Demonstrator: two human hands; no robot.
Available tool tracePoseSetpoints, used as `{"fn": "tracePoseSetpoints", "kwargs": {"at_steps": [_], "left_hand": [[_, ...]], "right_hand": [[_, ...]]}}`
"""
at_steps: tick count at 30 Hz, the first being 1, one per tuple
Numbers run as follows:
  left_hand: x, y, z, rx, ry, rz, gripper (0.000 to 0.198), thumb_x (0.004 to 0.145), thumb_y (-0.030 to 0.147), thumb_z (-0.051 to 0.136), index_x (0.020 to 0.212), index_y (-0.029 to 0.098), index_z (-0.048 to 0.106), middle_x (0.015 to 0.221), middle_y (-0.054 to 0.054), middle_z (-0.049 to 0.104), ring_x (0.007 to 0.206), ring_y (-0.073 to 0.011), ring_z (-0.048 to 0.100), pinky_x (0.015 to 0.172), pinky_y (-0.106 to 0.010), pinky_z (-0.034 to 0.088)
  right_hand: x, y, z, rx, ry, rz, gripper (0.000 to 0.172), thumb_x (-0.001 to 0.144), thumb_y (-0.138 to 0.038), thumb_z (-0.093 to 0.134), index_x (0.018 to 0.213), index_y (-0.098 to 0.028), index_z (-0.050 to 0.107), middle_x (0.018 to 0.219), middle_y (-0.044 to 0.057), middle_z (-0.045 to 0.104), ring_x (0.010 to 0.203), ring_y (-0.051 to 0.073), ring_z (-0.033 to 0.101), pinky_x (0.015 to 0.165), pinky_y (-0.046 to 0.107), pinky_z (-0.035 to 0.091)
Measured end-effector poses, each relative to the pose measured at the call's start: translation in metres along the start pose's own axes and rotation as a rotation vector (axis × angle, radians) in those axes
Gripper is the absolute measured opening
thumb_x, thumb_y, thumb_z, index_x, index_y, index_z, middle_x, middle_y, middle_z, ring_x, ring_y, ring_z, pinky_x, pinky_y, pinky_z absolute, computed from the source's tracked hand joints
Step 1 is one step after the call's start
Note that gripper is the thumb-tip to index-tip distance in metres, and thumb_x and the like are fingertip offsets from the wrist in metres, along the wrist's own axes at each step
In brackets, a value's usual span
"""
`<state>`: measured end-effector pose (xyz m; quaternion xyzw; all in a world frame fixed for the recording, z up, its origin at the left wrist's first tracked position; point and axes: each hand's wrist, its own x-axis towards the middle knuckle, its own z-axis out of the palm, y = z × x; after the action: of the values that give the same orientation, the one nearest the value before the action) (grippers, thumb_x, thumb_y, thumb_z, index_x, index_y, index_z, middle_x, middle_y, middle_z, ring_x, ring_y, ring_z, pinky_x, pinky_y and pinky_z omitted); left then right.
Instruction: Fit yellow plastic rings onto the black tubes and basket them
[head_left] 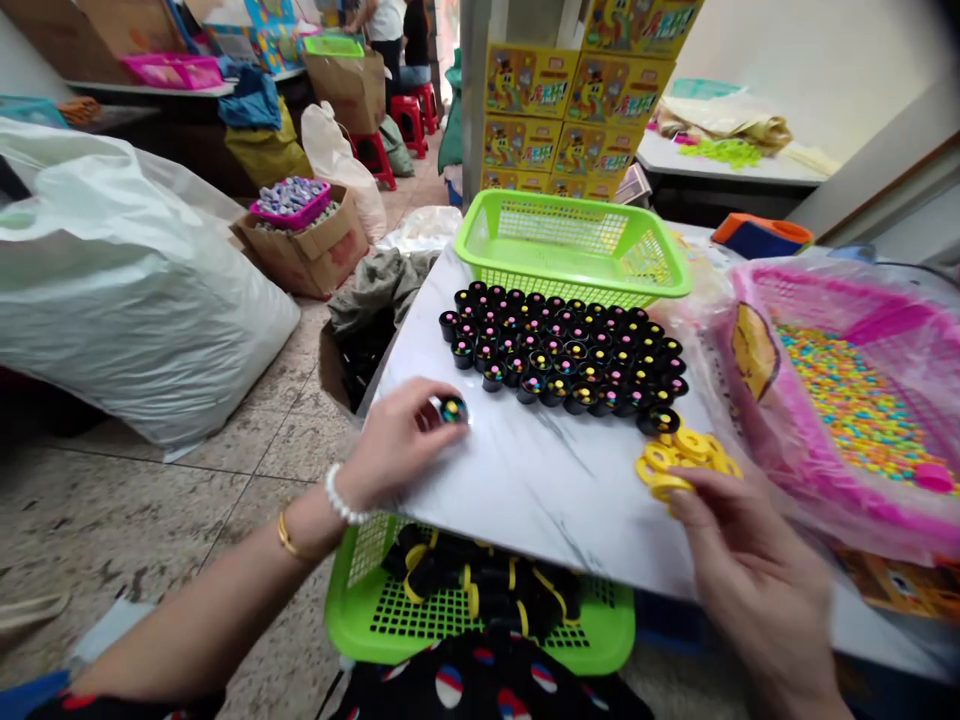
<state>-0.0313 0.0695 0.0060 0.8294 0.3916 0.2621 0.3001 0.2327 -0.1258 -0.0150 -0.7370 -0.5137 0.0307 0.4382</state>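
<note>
Left hand low over a white marble-patterned board, fingertips pinched around a small black cup; cup's long axis roughly upright, tipped slightly toward the camera, open top facing up and showing multicoloured candy beads; base hidden behind the fingers, so contact with the board impossible to tell.

Right hand at the near right of the board, fingers curved and slightly spread, right beside or touching a loose heap of yellow plastic rings; any pinch on a ring impossible to tell from this view.

Rows of black cups packed side by side on the board, upright, tops facing up, between the left hand and a green plastic basket at the board's far edge; to the right, a pink basket of coloured beads inside a clear plastic bag; below the near edge, a second green basket holding black cups and yellow rings; on the left wrist, a white beaded bracelet and a gold bangle; on the tiled floor at left, a large white sack; far back, stacked yellow printed cartons and two people.
</note>
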Motion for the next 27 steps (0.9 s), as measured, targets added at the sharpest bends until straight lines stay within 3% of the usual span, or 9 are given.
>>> {"fn": "tracePoseSetpoints", "kwargs": {"at_steps": [2, 5, 9, 13, 18, 22, 27], "left_hand": [[-0.024, 0.019, 0.016, -0.103, -0.083, 0.062, 0.025, 0.080, 0.023, 0.071, 0.104, 0.017, 0.066, 0.093, -0.004, 0.066, 0.069, -0.0112, 0.058, 0.065, -0.025, 0.049], [-0.044, 0.037, 0.039, -0.163, -0.086, 0.109, 0.031, 0.081, 0.022, 0.071, 0.111, 0.017, 0.064, 0.102, -0.008, 0.065, 0.079, -0.0136, 0.060, 0.072, -0.028, 0.052], [-0.046, 0.043, 0.049, -0.191, -0.107, 0.068, 0.037, 0.079, 0.021, 0.073, 0.114, 0.016, 0.063, 0.086, -0.003, 0.065, 0.067, -0.0115, 0.056, 0.066, -0.027, 0.051], [-0.042, 0.041, 0.047, -0.241, -0.112, 0.072, 0.032, 0.075, 0.016, 0.075, 0.105, 0.017, 0.066, 0.090, -0.003, 0.064, 0.071, -0.0119, 0.057, 0.068, -0.026, 0.051], [-0.046, 0.040, 0.052, -0.228, -0.091, 0.069, 0.028, 0.077, 0.018, 0.075, 0.104, 0.016, 0.067, 0.088, -0.004, 0.061, 0.079, -0.0145, 0.059, 0.071, -0.026, 0.051], [-0.049, 0.040, 0.055, -0.216, -0.095, 0.092, 0.023, 0.084, 0.025, 0.069, 0.106, 0.016, 0.065, 0.089, -0.004, 0.061, 0.078, -0.0142, 0.060, 0.068, -0.024, 0.050], [-0.048, 0.042, 0.046, -0.193, -0.175, 0.115, 0.034, 0.081, 0.028, 0.072, 0.111, 0.015, 0.062, 0.091, -0.005, 0.064, 0.081, -0.0163, 0.061, 0.071, -0.027, 0.050]], "right_hand": [[-0.001, -0.009, 0.011, 0.000, -0.163, -0.010, 0.019, 0.090, -0.031, 0.060, 0.103, -0.023, 0.070, 0.097, 0.007, 0.069, 0.087, 0.021, 0.065, 0.076, 0.034, 0.052], [0.007, -0.027, 0.024, 0.073, -0.311, 0.060, 0.024, 0.089, -0.034, 0.060, 0.107, -0.024, 0.072, 0.093, 0.006, 0.069, 0.085, 0.020, 0.066, 0.074, 0.033, 0.054], [0.021, -0.055, 0.033, 0.477, -0.484, 0.416, 0.033, 0.081, -0.040, 0.070, 0.107, -0.019, 0.071, 0.079, 0.004, 0.070, 0.061, 0.014, 0.062, 0.053, 0.025, 0.053], [0.027, -0.068, 0.046, 0.644, -0.627, 0.544, 0.030, 0.077, -0.040, 0.075, 0.097, -0.017, 0.073, 0.067, 0.001, 0.067, 0.050, 0.009, 0.054, 0.048, 0.021, 0.048], [0.021, -0.061, 0.056, 0.699, -0.596, 0.662, 0.029, 0.074, -0.035, 0.080, 0.095, -0.018, 0.072, 0.062, -0.001, 0.067, 0.048, 0.009, 0.057, 0.048, 0.019, 0.048], [0.018, -0.058, 0.055, 0.644, -0.585, 0.634, 0.028, 0.073, -0.034, 0.080, 0.096, -0.018, 0.073, 0.073, 0.003, 0.072, 0.056, 0.012, 0.064, 0.057, 0.023, 0.056], [0.019, -0.061, 0.052, 0.591, -0.590, 0.593, 0.026, 0.078, -0.036, 0.076, 0.098, -0.019, 0.073, 0.073, 0.003, 0.073, 0.060, 0.015, 0.067, 0.062, 0.026, 0.059]]}}
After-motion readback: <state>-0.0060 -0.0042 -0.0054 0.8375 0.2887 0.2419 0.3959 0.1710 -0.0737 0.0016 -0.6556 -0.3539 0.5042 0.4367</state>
